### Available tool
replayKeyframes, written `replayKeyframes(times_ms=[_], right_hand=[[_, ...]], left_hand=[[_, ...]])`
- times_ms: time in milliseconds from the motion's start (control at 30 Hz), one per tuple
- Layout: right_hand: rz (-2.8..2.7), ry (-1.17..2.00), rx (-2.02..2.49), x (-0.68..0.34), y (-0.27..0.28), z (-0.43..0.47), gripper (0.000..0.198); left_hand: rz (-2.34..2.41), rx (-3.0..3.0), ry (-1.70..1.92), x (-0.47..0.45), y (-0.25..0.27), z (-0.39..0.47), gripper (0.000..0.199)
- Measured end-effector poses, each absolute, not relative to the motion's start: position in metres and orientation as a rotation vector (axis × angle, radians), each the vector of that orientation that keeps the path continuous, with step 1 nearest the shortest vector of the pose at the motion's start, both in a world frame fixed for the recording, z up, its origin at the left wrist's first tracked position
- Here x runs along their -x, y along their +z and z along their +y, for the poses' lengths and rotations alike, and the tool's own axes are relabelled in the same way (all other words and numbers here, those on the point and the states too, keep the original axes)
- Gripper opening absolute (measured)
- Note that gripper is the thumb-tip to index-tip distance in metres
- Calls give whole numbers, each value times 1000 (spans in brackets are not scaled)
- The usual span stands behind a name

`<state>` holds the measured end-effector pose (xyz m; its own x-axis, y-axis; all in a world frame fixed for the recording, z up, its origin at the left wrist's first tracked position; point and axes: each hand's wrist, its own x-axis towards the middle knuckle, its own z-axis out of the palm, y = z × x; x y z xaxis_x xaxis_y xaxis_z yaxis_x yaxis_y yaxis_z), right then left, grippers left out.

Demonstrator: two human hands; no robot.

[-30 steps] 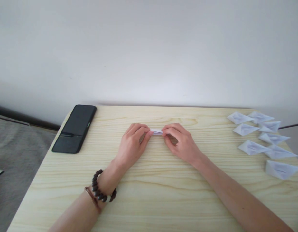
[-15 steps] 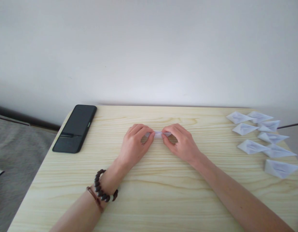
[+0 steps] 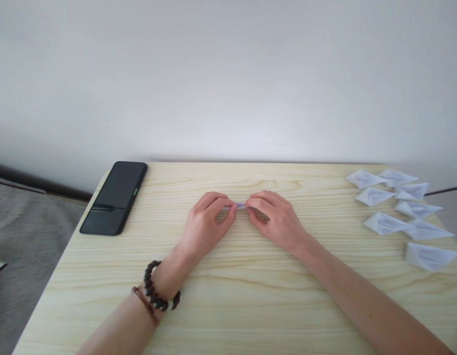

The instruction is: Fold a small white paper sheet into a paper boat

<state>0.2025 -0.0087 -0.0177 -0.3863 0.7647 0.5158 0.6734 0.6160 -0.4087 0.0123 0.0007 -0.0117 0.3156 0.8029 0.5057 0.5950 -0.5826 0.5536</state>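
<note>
A small piece of folded white paper [image 3: 241,205] is pinched between my two hands above the middle of the table, mostly covered by the fingers. My left hand [image 3: 209,219] is closed on its left end, thumb against fingertips. My right hand [image 3: 275,217] grips the right end in the same way. Only a thin, narrow strip of the paper shows in the gap between the fingertips. Several folded paper boats [image 3: 385,224] lie in a loose group at the table's right side.
A black smartphone [image 3: 115,197] lies at the left edge of the light wooden table [image 3: 228,305]. Behind the table rises a white wall [image 3: 228,84]. Grey fabric [image 3: 24,236] shows lower down beyond the left edge.
My fingertips have come closer together, the right ones shifting slightly left. The paper between them looks narrower, with less of its face showing. The boats and phone stay in place.
</note>
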Motion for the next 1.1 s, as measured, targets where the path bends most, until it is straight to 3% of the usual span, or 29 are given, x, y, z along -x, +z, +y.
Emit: replayKeyframes(times_ms=[433, 900, 1100], right_hand=[[-2077, 234, 1193, -200, -15, -11, 7], [-2093, 334, 1157, -202, -15, -11, 27], [-2096, 286, 1201, -200, -15, -11, 19]], left_hand=[[1267, -2368, 1056, -12, -11, 1, 10], [1346, -2406, 836, -12, -4, -2, 17], [1326, -2443, 789, -13, -5, -2, 21]])
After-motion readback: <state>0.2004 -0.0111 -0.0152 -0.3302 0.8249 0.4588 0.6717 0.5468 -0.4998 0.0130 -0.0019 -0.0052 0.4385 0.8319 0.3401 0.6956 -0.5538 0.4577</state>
